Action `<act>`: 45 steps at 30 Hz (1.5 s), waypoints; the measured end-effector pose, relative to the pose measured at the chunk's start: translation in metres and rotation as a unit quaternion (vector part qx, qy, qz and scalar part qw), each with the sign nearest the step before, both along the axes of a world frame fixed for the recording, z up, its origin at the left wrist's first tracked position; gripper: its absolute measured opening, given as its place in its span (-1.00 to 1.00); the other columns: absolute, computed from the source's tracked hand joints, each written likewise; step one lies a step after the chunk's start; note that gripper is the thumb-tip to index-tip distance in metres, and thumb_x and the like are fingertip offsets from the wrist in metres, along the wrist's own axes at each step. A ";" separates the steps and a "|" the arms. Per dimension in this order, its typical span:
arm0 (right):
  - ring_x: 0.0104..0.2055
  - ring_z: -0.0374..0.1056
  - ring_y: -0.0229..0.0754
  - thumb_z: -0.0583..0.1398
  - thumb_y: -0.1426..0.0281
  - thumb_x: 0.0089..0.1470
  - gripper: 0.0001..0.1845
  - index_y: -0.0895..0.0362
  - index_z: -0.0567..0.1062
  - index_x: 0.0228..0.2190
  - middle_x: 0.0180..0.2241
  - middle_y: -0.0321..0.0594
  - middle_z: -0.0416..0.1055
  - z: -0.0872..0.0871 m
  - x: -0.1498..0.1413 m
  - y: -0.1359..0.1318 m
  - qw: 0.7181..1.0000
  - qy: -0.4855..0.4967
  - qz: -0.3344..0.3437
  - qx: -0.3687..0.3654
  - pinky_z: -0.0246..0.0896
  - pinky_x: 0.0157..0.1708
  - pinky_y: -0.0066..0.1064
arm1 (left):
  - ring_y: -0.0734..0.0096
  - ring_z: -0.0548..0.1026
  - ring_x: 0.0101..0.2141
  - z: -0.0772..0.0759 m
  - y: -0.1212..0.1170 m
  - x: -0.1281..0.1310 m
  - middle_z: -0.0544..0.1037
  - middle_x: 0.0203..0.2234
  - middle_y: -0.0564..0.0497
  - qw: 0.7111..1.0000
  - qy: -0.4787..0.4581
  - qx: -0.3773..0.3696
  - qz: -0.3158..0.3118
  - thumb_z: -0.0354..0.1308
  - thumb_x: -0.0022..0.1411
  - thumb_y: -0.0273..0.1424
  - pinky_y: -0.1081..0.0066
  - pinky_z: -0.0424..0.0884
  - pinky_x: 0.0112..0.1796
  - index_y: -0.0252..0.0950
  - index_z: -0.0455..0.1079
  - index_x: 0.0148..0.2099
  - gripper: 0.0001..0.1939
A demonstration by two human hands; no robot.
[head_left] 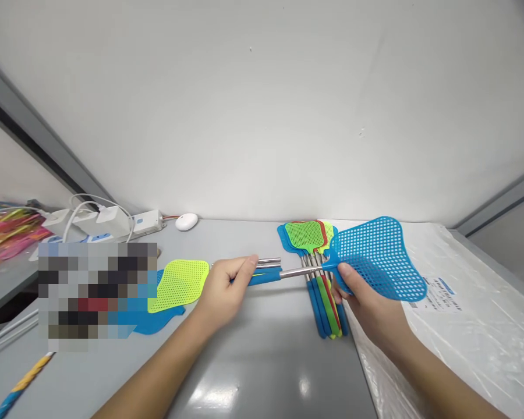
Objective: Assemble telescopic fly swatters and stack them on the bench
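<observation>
**One blue swatter [375,250] held across a bundle of swatters [305,235]**

The blue swatter spans both hands above the tabletop [262,349], its metal shaft crossing in front of the bundle, its mesh to the right. The left hand [229,288] is curled closed round the handle; the right hand [364,305] is closed on the neck, thumb just below the mesh. Metal rods [271,262] show beside the left fingers; whether these are also held, I cannot tell.

The work looks partway: blue, green, red and yellow swatters lie gathered, heads toward the wall [253,128], while a yellow-green swatter [179,285] rests apart at left, over blue pieces [157,323].

Rightward, a plastic-wrapped package [475,343] runs close beside the bundle, probably limiting room there. At the back left are a power strip [146,222], cables [124,212] and a white oval object [186,222]; colourful strands [13,233] lie farther out. A pixelated patch hides whatever is beside the blue pieces.
</observation>
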State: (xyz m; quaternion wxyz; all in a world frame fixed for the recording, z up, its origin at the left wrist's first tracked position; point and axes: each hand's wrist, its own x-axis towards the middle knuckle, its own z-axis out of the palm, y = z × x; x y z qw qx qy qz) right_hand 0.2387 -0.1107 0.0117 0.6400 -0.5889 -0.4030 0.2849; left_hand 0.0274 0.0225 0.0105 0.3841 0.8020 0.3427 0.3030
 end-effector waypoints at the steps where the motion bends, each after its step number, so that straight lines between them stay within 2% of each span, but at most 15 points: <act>1: -0.51 0.24 -0.24 0.22 0.20 0.13 -0.65 0.08 0.35 -0.59 -0.57 -0.32 0.29 0.001 -0.001 0.000 1.000 -0.002 0.005 0.009 0.21 -0.40 -0.32 | 0.53 -0.07 -0.55 0.000 -0.003 0.002 -0.11 -0.59 0.13 1.000 -0.007 0.002 0.003 -0.16 0.37 -0.21 0.43 -0.07 -0.52 -0.24 -0.19 -0.50 -0.57; 4: -0.53 0.20 -0.26 0.22 0.22 0.14 -0.66 0.07 0.32 -0.58 -0.58 -0.36 0.24 0.001 0.004 0.003 0.999 0.022 0.033 0.029 0.19 -0.46 -0.34 | 0.53 -0.04 -0.55 0.002 -0.005 0.001 -0.07 -0.60 0.14 0.999 0.016 0.032 -0.029 -0.16 0.39 -0.22 0.44 -0.04 -0.50 -0.25 -0.16 -0.51 -0.56; 6: -0.57 0.15 -0.28 0.23 0.23 0.13 -0.67 0.07 0.30 -0.57 -0.61 -0.39 0.18 0.000 0.010 0.007 0.996 0.063 0.055 0.038 0.17 -0.52 -0.36 | 0.53 0.08 -0.54 0.005 -0.004 -0.001 0.07 -0.60 0.15 0.995 0.055 0.070 -0.042 -0.10 0.38 -0.21 0.46 0.03 -0.47 -0.26 0.00 -0.50 -0.60; 8: -0.59 0.09 -0.30 0.24 0.25 0.12 -0.68 0.07 0.29 -0.56 -0.63 -0.42 0.13 -0.001 0.015 0.011 0.991 0.112 0.062 0.042 0.14 -0.56 -0.38 | 0.51 0.21 -0.50 0.006 -0.005 -0.001 0.26 -0.53 0.15 0.988 0.098 0.107 -0.049 0.01 0.33 -0.19 0.47 0.09 -0.43 -0.25 0.20 -0.37 -0.72; 10: -0.61 0.04 -0.33 0.27 0.27 0.09 -0.69 0.07 0.28 -0.54 -0.64 -0.45 0.10 -0.001 0.019 0.013 0.985 0.161 0.052 0.042 0.13 -0.60 -0.41 | 0.47 0.30 -0.45 0.005 -0.008 0.000 0.39 -0.44 0.12 0.978 0.136 0.139 -0.071 0.05 0.30 -0.18 0.46 0.13 -0.40 -0.23 0.28 -0.24 -0.78; 14: -0.63 -0.01 -0.37 0.35 0.31 -0.01 -0.71 0.07 0.31 -0.50 -0.64 -0.48 0.10 0.002 0.025 0.013 0.978 0.205 0.013 0.041 0.13 -0.64 -0.45 | 0.46 0.29 -0.47 0.002 -0.016 0.006 0.40 -0.48 0.10 0.953 0.189 0.172 -0.162 -0.06 0.35 -0.21 0.43 0.08 -0.44 -0.24 0.26 -0.34 -0.73; 18: -0.64 -0.03 -0.37 0.35 0.24 -0.02 -0.68 0.09 0.32 -0.53 -0.67 -0.48 0.09 0.002 0.032 0.014 0.977 0.211 -0.027 0.031 0.15 -0.63 -0.44 | 0.52 0.16 -0.57 0.004 -0.029 0.015 0.23 -0.61 0.15 0.960 0.187 0.117 -0.172 -0.03 0.30 -0.23 0.44 0.00 -0.52 -0.27 0.08 -0.50 -0.65; 21: -0.60 0.11 -0.33 0.30 0.14 0.02 -0.67 0.10 0.36 -0.50 -0.64 -0.42 0.21 0.000 0.037 0.016 0.988 0.156 -0.023 0.003 0.22 -0.53 -0.39 | 0.54 0.11 -0.60 0.008 -0.040 0.030 0.16 -0.65 0.15 0.972 0.178 0.042 -0.149 -0.05 0.30 -0.22 0.43 -0.04 -0.56 -0.27 0.05 -0.54 -0.61; 24: -0.57 0.19 -0.29 0.21 0.05 0.09 -0.64 0.10 0.42 -0.40 -0.60 -0.37 0.28 -0.001 0.036 0.015 0.998 0.017 0.016 -0.064 0.17 -0.51 -0.39 | 0.52 0.11 -0.64 0.013 -0.052 0.055 0.17 -0.71 0.14 0.978 0.179 0.020 -0.103 -0.09 0.29 -0.21 0.41 -0.07 -0.59 -0.25 0.12 -0.57 -0.60; 28: -0.57 0.06 -0.31 0.18 0.04 0.10 -0.59 0.09 0.32 -0.55 -0.65 -0.42 0.14 -0.006 0.035 0.011 0.973 -0.197 0.006 -0.121 -0.04 -0.56 -0.43 | 0.48 0.16 -0.70 0.020 -0.066 0.092 0.29 -0.74 0.08 0.966 0.234 0.076 -0.080 -0.02 0.20 -0.24 0.37 -0.07 -0.60 -0.24 0.21 -0.60 -0.64; 32: -0.55 0.02 -0.29 0.06 0.04 0.17 -0.49 0.08 0.14 -0.64 -0.65 -0.41 0.05 -0.009 0.042 0.014 0.958 -0.244 0.011 -0.148 -0.08 -0.55 -0.43 | 0.47 0.18 -0.71 0.020 -0.074 0.114 0.32 -0.76 0.04 0.961 0.232 0.115 -0.096 -0.03 0.22 -0.24 0.36 -0.05 -0.60 -0.25 0.22 -0.63 -0.60; 35: -0.56 0.00 -0.28 0.04 0.04 0.16 -0.49 0.07 0.12 -0.66 -0.66 -0.40 0.02 -0.011 0.051 0.018 0.952 -0.257 0.014 -0.164 -0.10 -0.56 -0.42 | 0.46 0.25 -0.68 0.014 -0.075 0.114 0.39 -0.71 0.04 0.964 0.204 0.115 -0.124 -0.09 0.30 -0.19 0.37 0.00 -0.58 -0.25 0.27 -0.58 -0.55; 38: -0.56 0.02 -0.27 0.02 0.03 0.16 -0.49 0.07 0.11 -0.66 -0.67 -0.40 0.04 -0.016 0.056 0.022 0.942 -0.282 0.019 -0.179 -0.09 -0.54 -0.41 | 0.42 0.35 -0.57 0.005 -0.071 0.101 0.44 -0.59 0.04 0.960 0.174 0.146 -0.163 -0.09 0.34 -0.20 0.38 0.10 -0.53 -0.25 0.30 -0.48 -0.61; 42: -0.56 0.06 -0.26 -0.01 0.06 0.18 -0.50 0.07 0.13 -0.67 -0.67 -0.37 0.12 -0.024 0.054 0.027 0.926 -0.320 0.023 -0.198 -0.10 -0.52 -0.40 | 0.30 0.39 -0.33 -0.012 -0.064 0.080 0.46 -0.37 -0.03 0.952 0.122 0.220 -0.174 -0.01 0.30 -0.25 0.33 0.26 -0.34 -0.26 0.33 -0.31 -0.78; 45: -0.56 0.09 -0.24 0.01 0.10 0.18 -0.52 0.07 0.16 -0.68 -0.68 -0.35 0.18 -0.028 0.051 0.031 0.915 -0.343 0.015 -0.212 -0.11 -0.52 -0.39 | 0.21 0.35 -0.19 -0.023 -0.063 0.071 0.44 -0.18 -0.12 0.954 0.093 0.229 -0.169 0.04 0.28 -0.19 0.22 0.30 -0.17 -0.29 0.34 -0.14 -0.73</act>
